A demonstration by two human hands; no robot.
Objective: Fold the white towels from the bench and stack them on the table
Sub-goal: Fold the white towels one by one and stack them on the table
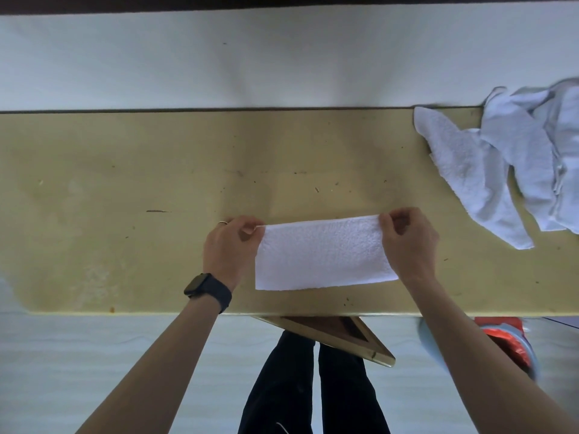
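Observation:
A white towel (322, 253), folded into a long rectangle, lies flat on the yellow table (141, 189) near its front edge. My left hand (230, 245) pinches the towel's far left corner. My right hand (409, 242) pinches its far right corner. Both hands hold the far edge just above the tabletop. A loose heap of unfolded white towels (513, 164) lies at the right end of the table, partly out of frame.
A white wall (250, 64) rises behind the table. Below the front edge a triangular wooden brace (341, 338) sticks out, with my dark trouser legs under it. A red and blue object (507, 343) sits on the pale floor at right.

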